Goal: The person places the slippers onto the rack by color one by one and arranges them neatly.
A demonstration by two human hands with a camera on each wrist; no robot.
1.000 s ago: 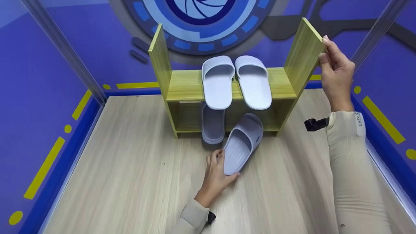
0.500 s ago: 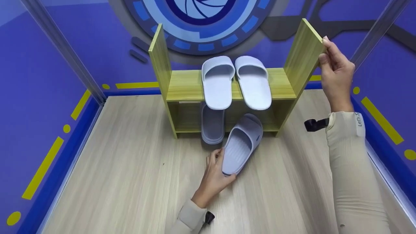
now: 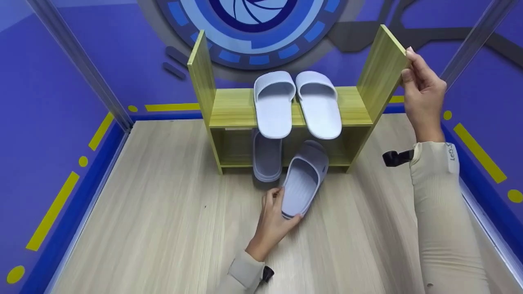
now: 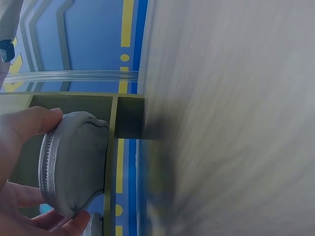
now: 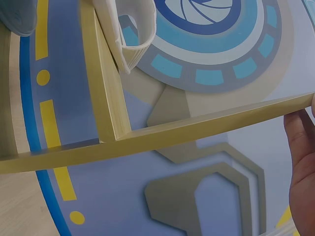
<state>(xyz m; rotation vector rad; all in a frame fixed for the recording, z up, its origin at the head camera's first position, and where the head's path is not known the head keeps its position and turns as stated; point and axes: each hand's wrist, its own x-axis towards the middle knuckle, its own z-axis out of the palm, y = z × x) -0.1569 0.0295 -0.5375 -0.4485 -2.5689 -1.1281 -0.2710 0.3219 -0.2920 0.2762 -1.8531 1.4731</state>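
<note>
My left hand (image 3: 271,224) grips a grey slipper (image 3: 301,183) by its heel end, thumb on one side and fingers on the other. The slipper slants, its toe at the lower shelf opening of a wooden rack (image 3: 231,106). In the left wrist view its sole end (image 4: 81,162) faces the camera. With thumb and fingers, my right hand (image 3: 425,92) pinches the upper edge of the rack's right side panel (image 3: 384,69). A second grey slipper (image 3: 267,159) lies on the lower shelf, its heel sticking out. Two white slippers (image 3: 274,106) rest side by side on the upper shelf.
A pale wood-grain surface (image 3: 163,212) lies under the rack. Blue printed walls (image 3: 41,134) with yellow marks stand at the left, right and back. Metal strips (image 3: 81,65) run along the wall corners.
The grey slipper in my left hand has shifted slightly toward the rack and turned a little straighter. My right hand stays on the side panel.
</note>
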